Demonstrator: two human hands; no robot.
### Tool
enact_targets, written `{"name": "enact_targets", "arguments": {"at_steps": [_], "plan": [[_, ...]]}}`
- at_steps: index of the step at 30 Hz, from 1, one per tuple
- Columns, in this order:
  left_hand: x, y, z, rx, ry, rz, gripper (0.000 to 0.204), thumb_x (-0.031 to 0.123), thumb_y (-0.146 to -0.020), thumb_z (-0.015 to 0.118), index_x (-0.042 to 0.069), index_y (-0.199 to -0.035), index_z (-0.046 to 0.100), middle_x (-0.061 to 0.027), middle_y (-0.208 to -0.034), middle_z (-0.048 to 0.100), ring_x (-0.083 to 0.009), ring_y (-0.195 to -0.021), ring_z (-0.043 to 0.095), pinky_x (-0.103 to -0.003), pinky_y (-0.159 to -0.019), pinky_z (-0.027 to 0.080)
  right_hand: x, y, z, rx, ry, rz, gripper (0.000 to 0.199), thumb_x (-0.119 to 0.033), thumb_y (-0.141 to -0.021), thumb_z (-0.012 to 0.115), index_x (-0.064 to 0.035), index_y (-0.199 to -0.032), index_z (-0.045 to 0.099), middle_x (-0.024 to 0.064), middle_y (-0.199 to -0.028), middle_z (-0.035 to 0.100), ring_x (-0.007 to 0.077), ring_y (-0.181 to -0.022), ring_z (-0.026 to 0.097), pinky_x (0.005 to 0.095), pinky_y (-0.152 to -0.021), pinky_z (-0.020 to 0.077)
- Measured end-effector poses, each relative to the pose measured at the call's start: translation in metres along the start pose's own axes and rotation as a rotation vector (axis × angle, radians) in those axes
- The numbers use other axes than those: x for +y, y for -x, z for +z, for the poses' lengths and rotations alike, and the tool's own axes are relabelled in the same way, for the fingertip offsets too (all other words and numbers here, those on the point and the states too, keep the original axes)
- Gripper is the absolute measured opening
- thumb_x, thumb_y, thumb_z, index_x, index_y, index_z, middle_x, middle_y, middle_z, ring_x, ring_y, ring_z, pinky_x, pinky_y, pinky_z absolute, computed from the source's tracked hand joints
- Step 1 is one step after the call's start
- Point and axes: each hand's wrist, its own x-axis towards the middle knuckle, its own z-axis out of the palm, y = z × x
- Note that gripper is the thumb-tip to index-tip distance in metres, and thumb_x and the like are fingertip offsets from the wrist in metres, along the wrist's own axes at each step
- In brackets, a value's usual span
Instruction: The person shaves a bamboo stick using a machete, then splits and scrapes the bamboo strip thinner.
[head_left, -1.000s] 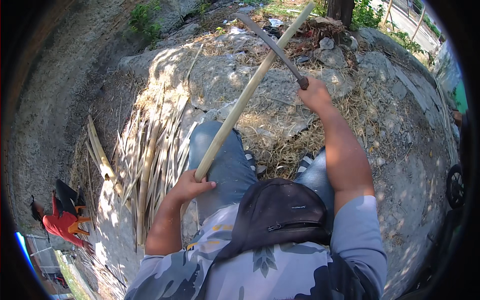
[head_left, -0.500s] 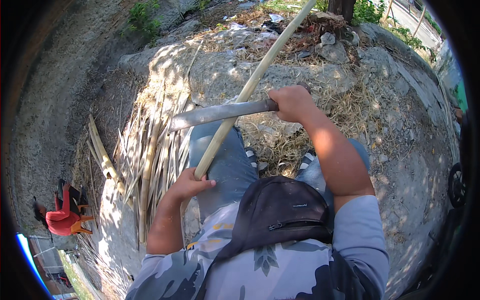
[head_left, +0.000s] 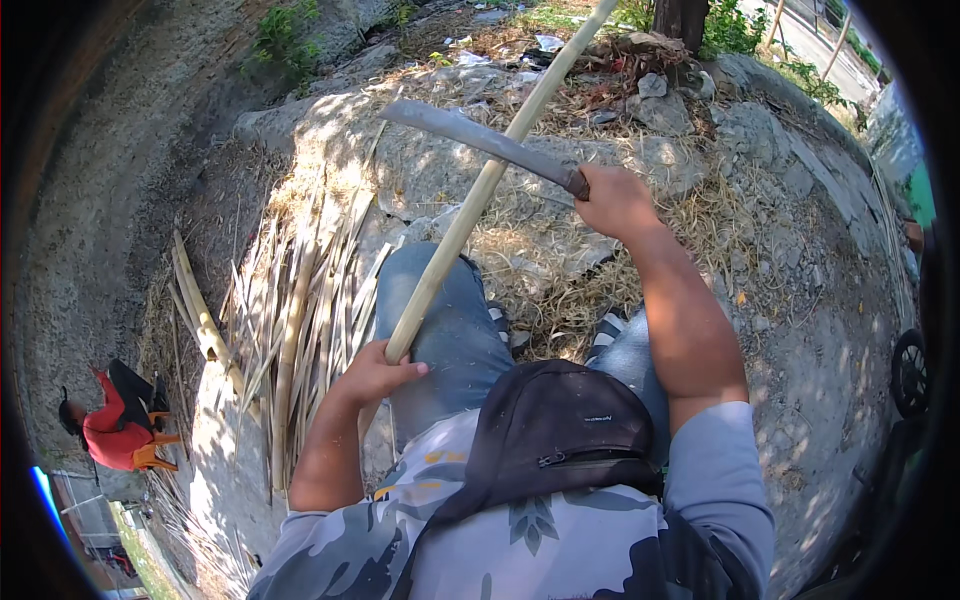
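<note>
My left hand (head_left: 372,375) grips the near end of a long pale bamboo pole (head_left: 490,180), which rests across my left thigh and slants away to the upper right. Over the pole's middle, my right hand (head_left: 612,200) grips the handle of a long curved machete (head_left: 470,132). Its blade points to the upper left and lies across the pole.
A heap of split bamboo strips (head_left: 290,330) lies on the ground to my left. Dry grass, stones and litter (head_left: 640,90) cover the ground ahead. A person in red (head_left: 112,430) sits on an orange chair at far left. A wheel (head_left: 910,372) shows at the right edge.
My right hand swung the machete down from a raised position to low across the pole, then lifted it back a little. The left hand stays on the pole's end.
</note>
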Motion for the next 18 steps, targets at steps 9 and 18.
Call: {"name": "enact_targets", "arguments": {"at_steps": [9, 18], "plan": [[-0.003, 0.001, -0.004, -0.014, 0.091, -0.035, 0.034, 0.031, -0.079, 0.085, 0.014, -0.078, 0.055, 0.0053, -0.066, 0.052, -0.0075, -0.054, 0.048, -0.027, -0.05, 0.039, -0.022, 0.006, 0.006, -0.153, 0.152, -0.273, 0.024, -0.021, -0.079, 0.074, -0.0128, -0.1, 0.066, 0.0094, -0.097, 0.071, 0.0323, -0.098, 0.069, 0.0466, -0.085, 0.0535], [-0.013, 0.0, -0.013, -0.065, 0.113, -0.018, 0.035, 0.036, -0.079, 0.085, 0.013, -0.083, 0.058, 0.0047, -0.071, 0.054, -0.0073, -0.06, 0.049, -0.026, -0.055, 0.039, -0.009, 0.015, -0.001, -0.057, -0.059, -0.378, 0.036, -0.025, -0.075, 0.078, -0.0097, -0.105, 0.064, 0.0117, -0.092, 0.07, 0.0347, -0.095, 0.067, 0.0447, -0.086, 0.0517]]}}
